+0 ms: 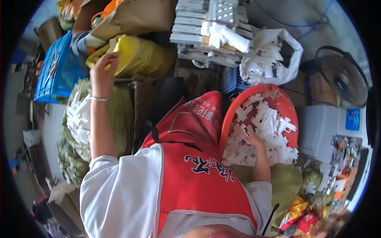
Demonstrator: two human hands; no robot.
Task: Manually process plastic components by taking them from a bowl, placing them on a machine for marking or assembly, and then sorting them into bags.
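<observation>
My left hand [104, 68] is raised at the far left over a yellow sack [149, 57]. Its fingers are bent but apart, with nothing visible between them. At the right, my right hand [254, 139] reaches into a red tub [227, 123] and touches the heap of white plastic toy-gun parts [266, 117] there. Its fingertips blend into the white pieces, so whether they grip one is unclear. Below my left hand, more white parts [79, 119] fill the mouth of a green woven sack [115, 115].
A grey slatted bench [188, 22] ahead carries a white toy-gun-shaped piece [226, 36]. Beside it stands a white bag of parts [274, 55]. A blue crate [55, 69] is at the left, a fan [341, 79] at the right. Cardboard [139, 16] rises behind the yellow sack.
</observation>
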